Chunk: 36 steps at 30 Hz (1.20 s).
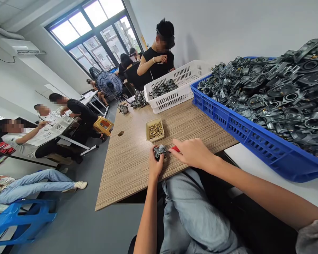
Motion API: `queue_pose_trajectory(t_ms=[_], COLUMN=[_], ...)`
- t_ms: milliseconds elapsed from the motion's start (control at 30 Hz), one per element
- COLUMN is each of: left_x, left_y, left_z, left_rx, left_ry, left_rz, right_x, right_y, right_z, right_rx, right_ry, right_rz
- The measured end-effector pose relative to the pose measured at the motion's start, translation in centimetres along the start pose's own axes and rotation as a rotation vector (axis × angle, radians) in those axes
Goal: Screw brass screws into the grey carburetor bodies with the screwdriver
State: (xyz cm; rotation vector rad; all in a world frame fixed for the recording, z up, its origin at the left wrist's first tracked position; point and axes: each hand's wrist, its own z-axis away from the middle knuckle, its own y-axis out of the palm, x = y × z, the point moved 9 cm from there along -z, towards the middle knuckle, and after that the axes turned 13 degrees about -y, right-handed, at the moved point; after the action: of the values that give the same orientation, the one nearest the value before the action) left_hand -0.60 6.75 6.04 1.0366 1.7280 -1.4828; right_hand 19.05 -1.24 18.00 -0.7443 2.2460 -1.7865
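Observation:
My left hand (156,165) is closed around a small grey metal carburetor (159,151), held just above the table near its front edge. In my right hand (192,151) is a screwdriver with a red handle (176,148); its shaft points left and meets the carburetor's side. Whether the tip sits in a screw is too small to tell. Beyond my hands stands a shallow beige tray (147,135) with many small brass parts (155,130) in it.
A blue basket (228,125) heaped with metal carburetor bodies (265,88) stands to the right. Behind the tray are a white basket (172,97) and several loose carburetors (138,100). The wooden table (127,158) has a round hole at left. Across it, a co-worker (161,53) works.

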Motion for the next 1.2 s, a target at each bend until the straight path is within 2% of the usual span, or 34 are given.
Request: queue_pose_trajectory(t_ms=[267,667,1200], left_x=[-0.1,0.1,0.3], left_y=[0.1,0.0,0.1], left_z=[0.1,0.1,0.0], left_rx=[0.015,0.005,0.006], left_ry=[0.011,0.0,0.001], left_rz=[0.034,0.016,-0.003], right_x=[-0.5,0.9,0.2], right_y=[0.4,-0.4,0.0], right_z=[-0.1,0.3,0.0], right_rx=[0.031,0.034,0.04], right_ry=[0.058,-0.127,-0.039], right_rz=[0.019,-0.091,-0.017])
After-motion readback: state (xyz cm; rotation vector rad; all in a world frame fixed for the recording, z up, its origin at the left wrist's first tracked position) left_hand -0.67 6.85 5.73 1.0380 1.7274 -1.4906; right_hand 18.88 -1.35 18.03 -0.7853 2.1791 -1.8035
